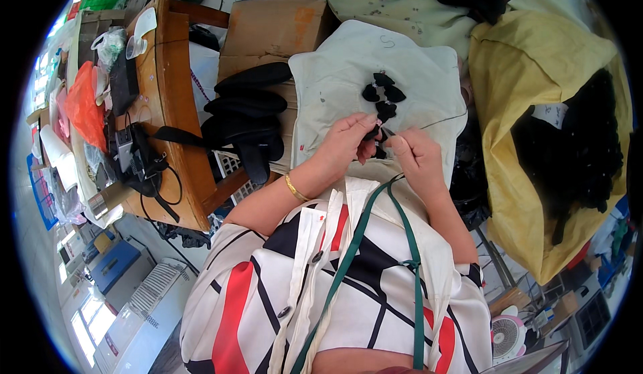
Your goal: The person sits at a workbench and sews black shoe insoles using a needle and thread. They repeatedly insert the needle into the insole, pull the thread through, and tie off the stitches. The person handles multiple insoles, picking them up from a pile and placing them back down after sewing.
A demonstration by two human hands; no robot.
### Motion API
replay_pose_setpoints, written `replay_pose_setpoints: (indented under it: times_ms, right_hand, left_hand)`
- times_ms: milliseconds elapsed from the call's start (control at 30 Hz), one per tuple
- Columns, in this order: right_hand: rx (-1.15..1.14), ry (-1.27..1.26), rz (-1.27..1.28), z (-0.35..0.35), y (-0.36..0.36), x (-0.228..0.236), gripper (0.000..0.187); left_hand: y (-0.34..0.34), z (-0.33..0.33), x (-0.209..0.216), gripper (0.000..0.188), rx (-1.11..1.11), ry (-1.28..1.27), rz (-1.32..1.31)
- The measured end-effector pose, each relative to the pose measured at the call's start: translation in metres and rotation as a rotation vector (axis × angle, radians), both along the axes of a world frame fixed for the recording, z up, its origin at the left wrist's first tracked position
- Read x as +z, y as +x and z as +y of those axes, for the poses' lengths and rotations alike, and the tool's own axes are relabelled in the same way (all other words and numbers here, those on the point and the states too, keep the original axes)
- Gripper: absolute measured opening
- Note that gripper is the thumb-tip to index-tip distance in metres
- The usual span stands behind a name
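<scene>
On the cloth (328,93), centre to near edge: black bows (386,110), one pinched in the left hand's (347,143) grip; right hand's (420,161) grip closed beside it, contents unclear. Risk, as judged: slack fingertips could drop the bow, or the dark thread (445,121) toward the right edge could snag. Writing: one handwritten mark (387,41), far edge; no brand legible.

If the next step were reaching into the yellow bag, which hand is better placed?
Likely the right hand: it is nearer the yellow bag, which lies open on the right. The left hand is farther off and pinches a small black piece.
</scene>
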State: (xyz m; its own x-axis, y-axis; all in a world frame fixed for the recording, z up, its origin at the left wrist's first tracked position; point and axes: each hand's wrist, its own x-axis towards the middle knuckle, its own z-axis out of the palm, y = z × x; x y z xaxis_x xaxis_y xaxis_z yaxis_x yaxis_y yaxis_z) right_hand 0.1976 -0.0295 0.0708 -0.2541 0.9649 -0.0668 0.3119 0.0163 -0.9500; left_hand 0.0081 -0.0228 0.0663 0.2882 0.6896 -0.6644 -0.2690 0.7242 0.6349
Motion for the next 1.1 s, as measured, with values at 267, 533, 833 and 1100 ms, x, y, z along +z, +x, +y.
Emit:
replay_pose_setpoints:
  times_ms: [267,533,833,1100]
  right_hand:
    - [-0.117,-0.195,0.137,0.006,0.017,-0.004,0.030]
    - [0.093,0.318,-0.106,0.001,0.000,-0.003,0.008]
    - [-0.069,-0.201,0.107,0.004,0.018,0.000,0.012]
    - [0.318,-0.499,0.041,0.017,0.035,0.029,0.012]
  left_hand:
    - [-0.014,0.003,0.008,0.015,-0.354,0.620,0.473]
    - [-0.023,0.003,0.002,0.019,-0.497,0.528,0.307]
    - [-0.026,0.002,-0.001,0.017,-0.605,0.643,0.435]
    - [-0.032,0.003,0.009,0.025,-0.521,1.013,0.411]
